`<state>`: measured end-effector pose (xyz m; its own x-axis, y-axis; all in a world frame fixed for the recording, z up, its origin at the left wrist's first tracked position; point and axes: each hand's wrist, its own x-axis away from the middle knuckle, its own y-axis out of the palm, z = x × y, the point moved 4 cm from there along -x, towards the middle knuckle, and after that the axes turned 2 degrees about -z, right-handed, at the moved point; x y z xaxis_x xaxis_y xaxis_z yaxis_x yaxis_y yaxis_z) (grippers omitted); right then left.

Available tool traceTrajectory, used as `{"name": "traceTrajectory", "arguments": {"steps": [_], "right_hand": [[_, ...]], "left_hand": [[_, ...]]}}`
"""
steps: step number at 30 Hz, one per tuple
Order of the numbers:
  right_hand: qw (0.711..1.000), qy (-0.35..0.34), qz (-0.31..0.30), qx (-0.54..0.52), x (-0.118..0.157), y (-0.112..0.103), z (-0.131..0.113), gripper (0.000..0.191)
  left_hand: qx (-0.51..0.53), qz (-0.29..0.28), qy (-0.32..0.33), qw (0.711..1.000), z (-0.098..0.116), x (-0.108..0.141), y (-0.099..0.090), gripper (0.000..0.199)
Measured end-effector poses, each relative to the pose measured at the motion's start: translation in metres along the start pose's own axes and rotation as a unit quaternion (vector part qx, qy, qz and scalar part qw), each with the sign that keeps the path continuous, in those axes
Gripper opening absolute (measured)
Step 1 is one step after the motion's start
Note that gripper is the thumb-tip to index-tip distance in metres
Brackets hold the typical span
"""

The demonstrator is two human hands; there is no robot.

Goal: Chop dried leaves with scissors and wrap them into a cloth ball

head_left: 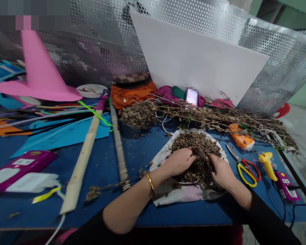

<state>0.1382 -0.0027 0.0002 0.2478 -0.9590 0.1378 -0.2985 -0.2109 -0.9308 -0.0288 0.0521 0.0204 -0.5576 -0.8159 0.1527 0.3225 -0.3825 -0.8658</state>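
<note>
My right hand (221,172) is wrapped round a pair of dark scissors (201,153), whose blades point up and left over a heap of dried plant bits (197,141). Close to the blade tips, my left hand (180,161) has its fingers pinched together; what lies between them is too small to make out. A gold bangle (150,183) circles the left wrist. Under the heap, a pale rim shows at the front, and a white cloth (165,197) with pinkish stains spreads on the blue table (142,211).
To the right lie red-and-yellow-handled scissors (243,166), a yellow glue gun (268,165) and a purple power strip (287,187). Dried stalks (214,117) stretch across the back before a white board (193,51). Wooden sticks (85,156) and a pink hat (39,71) are at left.
</note>
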Motion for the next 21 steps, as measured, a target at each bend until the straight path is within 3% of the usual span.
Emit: {"name": "traceTrajectory", "arguments": {"steps": [8,15,21], "right_hand": [[1.000,0.002,0.021,0.021,0.0007,-0.0039,-0.0037,0.051],[0.999,0.015,-0.003,0.036,-0.0019,0.0004,-0.0025,0.041],[0.999,0.006,0.009,0.041,-0.0010,0.0011,-0.0015,0.044]], "left_hand": [[0.014,-0.008,0.017,1.000,0.0053,0.0005,0.0036,0.038],[-0.001,-0.006,-0.012,1.000,0.0031,-0.0011,0.0026,0.042],[0.001,-0.015,-0.011,1.000,0.0046,-0.0001,0.0014,0.041]]}}
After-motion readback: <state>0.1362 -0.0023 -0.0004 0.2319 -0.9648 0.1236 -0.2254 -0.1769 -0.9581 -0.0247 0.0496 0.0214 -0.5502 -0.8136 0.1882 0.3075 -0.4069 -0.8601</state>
